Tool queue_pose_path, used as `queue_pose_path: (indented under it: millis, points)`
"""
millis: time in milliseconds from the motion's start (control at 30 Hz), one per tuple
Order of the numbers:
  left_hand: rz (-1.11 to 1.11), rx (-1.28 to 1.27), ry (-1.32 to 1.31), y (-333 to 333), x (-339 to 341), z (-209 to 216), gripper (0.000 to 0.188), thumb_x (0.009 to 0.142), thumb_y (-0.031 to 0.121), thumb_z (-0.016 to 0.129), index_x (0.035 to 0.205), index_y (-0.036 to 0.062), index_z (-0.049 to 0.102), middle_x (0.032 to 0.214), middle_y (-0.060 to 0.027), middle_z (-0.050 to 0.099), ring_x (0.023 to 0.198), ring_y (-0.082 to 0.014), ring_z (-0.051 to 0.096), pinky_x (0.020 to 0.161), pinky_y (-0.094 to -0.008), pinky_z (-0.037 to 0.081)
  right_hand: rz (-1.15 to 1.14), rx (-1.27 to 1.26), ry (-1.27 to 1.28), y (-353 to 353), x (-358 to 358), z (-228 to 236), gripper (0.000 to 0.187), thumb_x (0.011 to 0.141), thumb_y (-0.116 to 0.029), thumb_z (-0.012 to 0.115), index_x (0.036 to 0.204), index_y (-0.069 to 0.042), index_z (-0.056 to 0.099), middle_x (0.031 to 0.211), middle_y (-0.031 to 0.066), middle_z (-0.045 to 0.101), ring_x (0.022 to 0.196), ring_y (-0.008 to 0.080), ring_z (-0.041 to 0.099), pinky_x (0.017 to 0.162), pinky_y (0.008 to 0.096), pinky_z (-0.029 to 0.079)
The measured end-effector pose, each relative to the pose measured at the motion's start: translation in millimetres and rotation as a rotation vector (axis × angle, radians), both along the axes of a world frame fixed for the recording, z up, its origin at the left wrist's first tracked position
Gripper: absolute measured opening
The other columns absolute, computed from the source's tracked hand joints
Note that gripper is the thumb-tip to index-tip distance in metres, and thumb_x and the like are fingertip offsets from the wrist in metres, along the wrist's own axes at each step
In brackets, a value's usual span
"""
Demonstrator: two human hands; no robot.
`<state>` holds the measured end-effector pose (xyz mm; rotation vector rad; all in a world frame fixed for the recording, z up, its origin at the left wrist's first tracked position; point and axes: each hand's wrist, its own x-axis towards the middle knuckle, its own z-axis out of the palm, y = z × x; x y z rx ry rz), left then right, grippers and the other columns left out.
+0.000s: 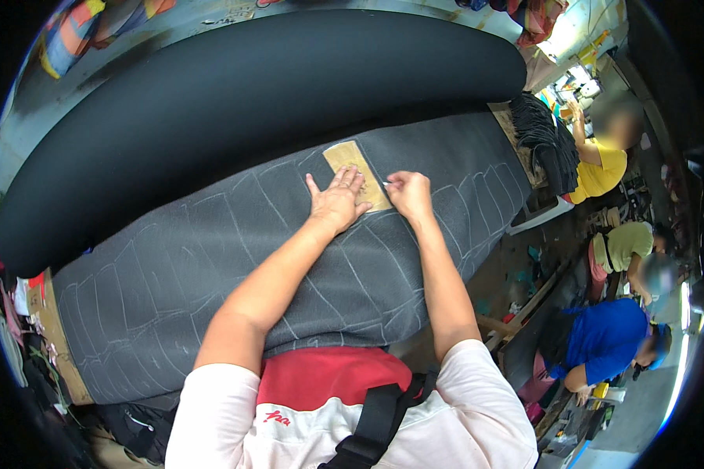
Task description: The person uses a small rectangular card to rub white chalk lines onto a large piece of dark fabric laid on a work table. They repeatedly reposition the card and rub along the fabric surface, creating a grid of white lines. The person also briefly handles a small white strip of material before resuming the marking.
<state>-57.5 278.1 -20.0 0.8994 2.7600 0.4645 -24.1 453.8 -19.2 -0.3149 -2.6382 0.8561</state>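
A tan card pattern piece lies on dark grey fabric that is spread over the table. My left hand rests on the pattern with its fingers spread, pressing it flat. Beside the pattern's right edge, my right hand is closed in a pinch around a small white marking chalk, its tip at that edge. Most of the chalk is hidden by the fingers. White outlines of pattern shapes cover the fabric on both sides of the pattern.
A large black fabric roll lies along the table's far side. Stacked dark cut pieces sit at the right end. Several people work at the right, one in a yellow shirt close to the stack. The wooden table edge shows at left.
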Motion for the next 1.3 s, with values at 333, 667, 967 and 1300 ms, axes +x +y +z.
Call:
queue_pose_path:
  millis: [333, 667, 967, 1300]
  points:
    - [0.846, -0.228, -0.004, -339.5, 49.3, -19.7, 0.066, 0.087, 0.047, 0.052, 0.143, 0.0231, 0.027, 0.150, -0.0008, 0.023, 0.139, -0.0194, 0.021, 0.097, -0.0740, 0.014, 0.462, 0.330, -0.153, -51.0, -28.3, 5.7, 0.011, 0.071, 0.001, 0.057, 0.076, 0.002, 0.067, 0.083, 0.0256, 0.061, 0.077, 0.0421, 0.061, 0.072, 0.0442, 0.050]
    - [1.729, -0.355, 0.104, -566.7, 208.4, -78.1, 0.067, 0.091, 0.056, 0.032, 0.145, 0.0171, 0.024, 0.152, -0.0032, 0.018, 0.140, -0.0253, 0.017, 0.095, -0.0750, 0.014, 0.609, 0.203, 0.064, -138.1, -27.7, 4.5, 0.009, 0.073, -0.001, 0.059, 0.074, 0.003, 0.066, 0.077, 0.0249, 0.061, 0.077, 0.0401, 0.061, 0.074, 0.0443, 0.050]
    - [1.733, -0.349, 0.172, -529.7, 201.2, -50.9, 0.064, 0.092, 0.053, 0.035, 0.142, 0.0143, 0.030, 0.150, -0.0053, 0.024, 0.138, -0.0264, 0.021, 0.095, -0.0746, 0.016, 0.692, 0.317, 0.055, -207.7, -24.1, 1.6, 0.010, 0.072, -0.003, 0.060, 0.068, 0.003, 0.066, 0.072, 0.0253, 0.062, 0.073, 0.0401, 0.063, 0.070, 0.0438, 0.051]
    - [1.725, -0.282, 0.230, -519.0, 202.6, -42.0, 0.061, 0.092, 0.049, 0.040, 0.139, 0.0121, 0.036, 0.148, -0.0084, 0.028, 0.138, -0.0269, 0.022, 0.096, -0.0738, 0.015, 0.767, 0.019, -0.079, -278.5, -21.3, 9.0, 0.011, 0.073, -0.005, 0.062, 0.078, 0.004, 0.067, 0.072, 0.0217, 0.064, 0.067, 0.0312, 0.065, 0.064, 0.0363, 0.051]
